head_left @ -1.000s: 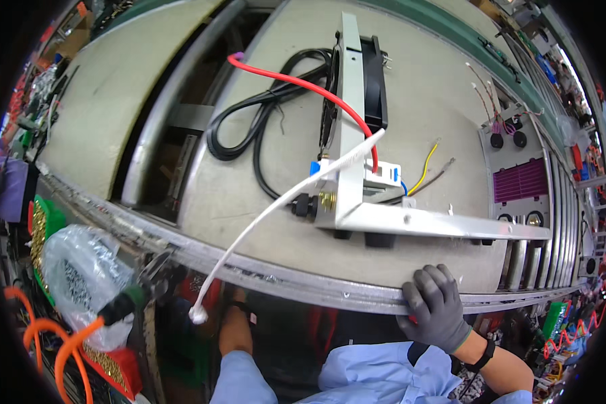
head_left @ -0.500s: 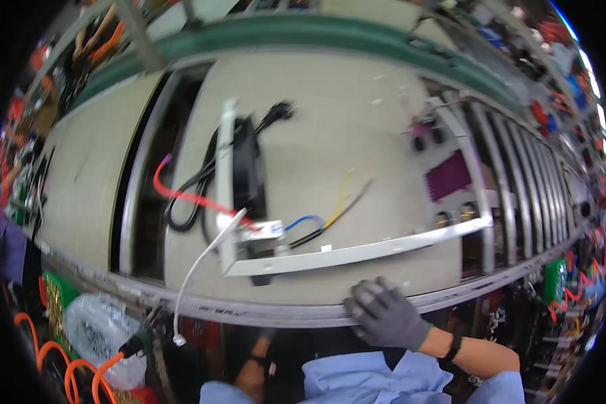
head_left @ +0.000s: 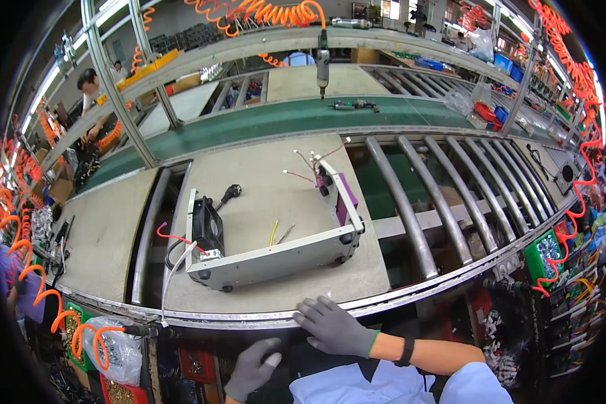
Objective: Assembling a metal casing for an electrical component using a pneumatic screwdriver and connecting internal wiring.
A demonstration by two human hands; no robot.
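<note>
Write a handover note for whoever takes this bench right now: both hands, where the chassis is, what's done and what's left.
Left hand: gloved, empty, below the bench edge, touching nothing.
Right hand: gloved, open, palm flat on the metal bench rail, no grip on anything.
Grey metal chassis lies open on the grey pallet board, near the front edge.
Done: black fan sits at its left end, purple front panel at the right.
Left: red, yellow and white wires hang loose; white cable droops over the rail.

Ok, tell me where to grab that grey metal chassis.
Probably take the chassis by its long near wall, coming from the near edge where the right hand rests. That wall is straight and bare; the fan and loose wires crowd the left end.
</note>
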